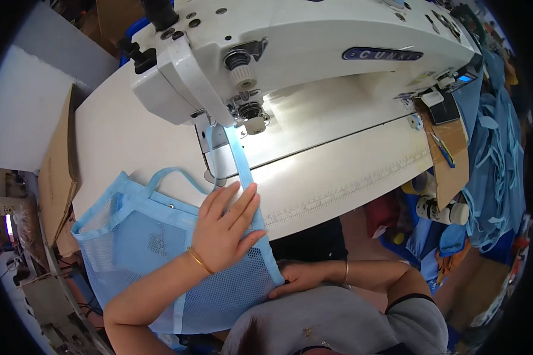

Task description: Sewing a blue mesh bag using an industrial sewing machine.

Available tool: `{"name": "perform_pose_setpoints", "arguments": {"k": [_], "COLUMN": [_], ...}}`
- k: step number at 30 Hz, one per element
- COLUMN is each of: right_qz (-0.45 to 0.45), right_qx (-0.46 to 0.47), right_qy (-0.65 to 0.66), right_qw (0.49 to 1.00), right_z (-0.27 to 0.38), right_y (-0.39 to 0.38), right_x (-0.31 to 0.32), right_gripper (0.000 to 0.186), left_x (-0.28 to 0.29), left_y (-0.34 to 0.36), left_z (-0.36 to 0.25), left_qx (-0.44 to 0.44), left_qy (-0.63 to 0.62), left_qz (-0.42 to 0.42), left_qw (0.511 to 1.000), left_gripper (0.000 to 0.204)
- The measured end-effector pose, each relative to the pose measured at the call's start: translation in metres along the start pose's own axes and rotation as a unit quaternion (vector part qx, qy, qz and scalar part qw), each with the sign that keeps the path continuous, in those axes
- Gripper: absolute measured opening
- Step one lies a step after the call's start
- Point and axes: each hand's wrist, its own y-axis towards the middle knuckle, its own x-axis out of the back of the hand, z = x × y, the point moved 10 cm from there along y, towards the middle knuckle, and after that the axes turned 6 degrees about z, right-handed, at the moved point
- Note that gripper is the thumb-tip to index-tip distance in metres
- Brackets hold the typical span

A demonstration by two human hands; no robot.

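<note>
A light blue mesh bag (133, 248) with blue binding lies over the near edge of the sewing table. One blue strap (238, 155) runs from it up under the presser foot (251, 121) of the white sewing machine (314, 41). My left hand (225, 228) rests flat on the bag and the strap, fingers spread, pressing them down. My right hand (305, 277) pinches the bag's lower corner at the table edge, close to my body.
The cream table top (349, 171) carries a ruler strip along its front. Cardboard (56, 171) leans at the left. A pile of blue fabric and straps (494, 148) lies at the right, with thread spools (441, 210) below it.
</note>
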Motion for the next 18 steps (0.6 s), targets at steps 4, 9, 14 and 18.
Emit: {"name": "perform_pose_setpoints", "arguments": {"k": [4,9,14,18], "right_qz": [0.061,0.106,-0.020,-0.011], "right_qx": [-0.076,-0.125,0.091,0.038], "right_qy": [0.078,0.122,-0.227,-0.125], "right_qw": [0.992,0.979,0.970,0.991], "right_z": [-0.014,-0.024,0.030,0.024], "right_y": [0.004,0.012,0.024,0.028], "right_x": [-0.004,-0.011,0.011,0.014], "right_gripper": [0.037,0.035,0.039,0.039], "left_x": [0.005,0.008,0.011,0.014], "left_y": [0.004,0.011,0.017,0.022], "left_z": [0.008,0.020,0.030,0.038], "left_qx": [0.008,-0.001,-0.006,-0.011], "left_qy": [0.002,0.011,0.013,0.022], "left_qz": [0.003,0.015,0.011,0.005], "left_qw": [1.000,1.000,1.000,1.000], "left_gripper": [0.063,0.060,0.057,0.054]}}
